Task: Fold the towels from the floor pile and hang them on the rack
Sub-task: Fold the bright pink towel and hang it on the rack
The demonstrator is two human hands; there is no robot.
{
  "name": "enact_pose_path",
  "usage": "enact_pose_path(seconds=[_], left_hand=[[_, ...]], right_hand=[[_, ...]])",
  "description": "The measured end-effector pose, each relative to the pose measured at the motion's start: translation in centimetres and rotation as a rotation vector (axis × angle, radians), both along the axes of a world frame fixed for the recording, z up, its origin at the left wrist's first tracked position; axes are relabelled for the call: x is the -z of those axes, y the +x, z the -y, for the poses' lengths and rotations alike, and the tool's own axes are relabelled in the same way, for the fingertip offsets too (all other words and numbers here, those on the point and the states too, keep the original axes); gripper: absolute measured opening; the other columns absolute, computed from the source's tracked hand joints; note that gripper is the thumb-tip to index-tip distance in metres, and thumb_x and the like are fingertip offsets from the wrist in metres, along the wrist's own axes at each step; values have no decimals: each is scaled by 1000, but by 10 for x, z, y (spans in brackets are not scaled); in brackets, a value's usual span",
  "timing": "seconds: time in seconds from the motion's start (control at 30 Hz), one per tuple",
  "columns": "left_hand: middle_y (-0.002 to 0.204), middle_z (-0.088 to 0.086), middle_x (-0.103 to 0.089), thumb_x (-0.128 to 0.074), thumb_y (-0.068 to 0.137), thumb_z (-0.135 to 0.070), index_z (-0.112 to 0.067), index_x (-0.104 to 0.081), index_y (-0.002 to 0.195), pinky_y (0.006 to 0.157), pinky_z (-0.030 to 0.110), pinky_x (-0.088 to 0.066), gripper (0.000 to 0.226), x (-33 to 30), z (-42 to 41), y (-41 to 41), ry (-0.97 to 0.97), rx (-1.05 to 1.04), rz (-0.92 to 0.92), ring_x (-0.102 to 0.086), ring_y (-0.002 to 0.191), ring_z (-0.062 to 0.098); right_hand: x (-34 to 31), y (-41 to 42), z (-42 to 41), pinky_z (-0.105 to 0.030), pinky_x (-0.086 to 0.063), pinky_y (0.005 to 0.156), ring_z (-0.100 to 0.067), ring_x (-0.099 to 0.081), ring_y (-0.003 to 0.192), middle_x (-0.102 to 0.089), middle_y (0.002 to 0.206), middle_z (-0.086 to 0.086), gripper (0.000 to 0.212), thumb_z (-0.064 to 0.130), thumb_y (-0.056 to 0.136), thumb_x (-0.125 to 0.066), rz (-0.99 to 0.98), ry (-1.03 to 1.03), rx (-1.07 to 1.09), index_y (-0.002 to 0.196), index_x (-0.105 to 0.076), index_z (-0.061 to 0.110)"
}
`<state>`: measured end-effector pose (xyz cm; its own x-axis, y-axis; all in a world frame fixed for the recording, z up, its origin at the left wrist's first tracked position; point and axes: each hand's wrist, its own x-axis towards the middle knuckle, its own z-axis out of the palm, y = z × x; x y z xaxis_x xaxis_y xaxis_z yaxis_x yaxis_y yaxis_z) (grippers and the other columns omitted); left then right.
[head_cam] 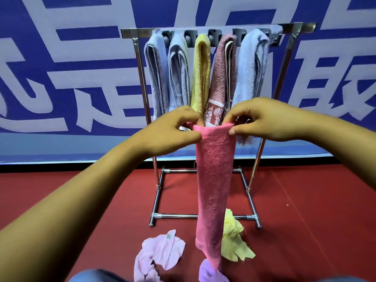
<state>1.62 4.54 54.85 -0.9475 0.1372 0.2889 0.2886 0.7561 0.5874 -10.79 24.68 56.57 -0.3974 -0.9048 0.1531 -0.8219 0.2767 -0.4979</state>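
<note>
A long pink towel (213,180) hangs straight down in front of me, its lower end near the floor. My left hand (173,131) pinches its top left corner and my right hand (264,121) pinches its top right corner. Behind it stands a steel rack (140,78) with several folded towels draped over its top bar: pale blue ones (156,78), a yellow one (201,74) and a dusty red one (221,78). On the red floor lie a light pink cloth (160,253), a yellow cloth (234,243) and a lilac cloth (209,271).
The rack's base bars (177,216) rest on the red floor (305,210) just beyond the loose cloths. A blue wall banner (71,68) with large white characters fills the background. Part of my knees shows at the bottom edge.
</note>
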Motion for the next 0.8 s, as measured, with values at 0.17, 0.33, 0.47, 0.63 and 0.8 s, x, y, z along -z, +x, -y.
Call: enact_pose_path(seconds=[0.17,0.33,0.47,0.63,0.8], left_hand=[[89,9,-51,-75,80,-29,-3,-59,74,82,35,-49,31,2,-3,-1,-21,-7,-45,-54,84,17],[75,-6,-45,-65,91,-22,-25,-50,71,67,19,-39,25,4,0,-4,-167,16,-111,-43,70,3],[86,7,-58,-62,87,-27,-14,-60,84,75,28,-46,13,9,3,-3,-133,17,-82,-54,82,16],[89,21,-53,-54,71,-30,-7,-49,68,84,46,-48,24,13,-1,0,34,78,-47,-56,89,35],[88,25,-46,-53,73,-25,-16,-42,65,75,34,-38,17,8,-7,-1,132,137,-42,-51,87,37]], right_hand=[[1,4,5,-52,-55,62,-30,-65,59,-66,70,-2,7,31,90,-61,-44,0,23,84,-59,32],[2,5,4,-58,-53,56,-36,-64,57,-66,69,-5,4,31,89,-64,1,-15,10,88,-62,35],[0,9,2,-44,-58,63,-13,-64,57,-68,70,0,21,7,86,-66,95,-6,-53,88,-67,27],[3,11,6,-37,-55,63,-23,-61,59,-66,67,8,16,14,86,-68,145,-42,-88,89,-70,30],[6,11,12,-38,-51,88,-18,-65,100,-64,115,3,13,12,84,-67,224,-164,-89,92,-70,23]])
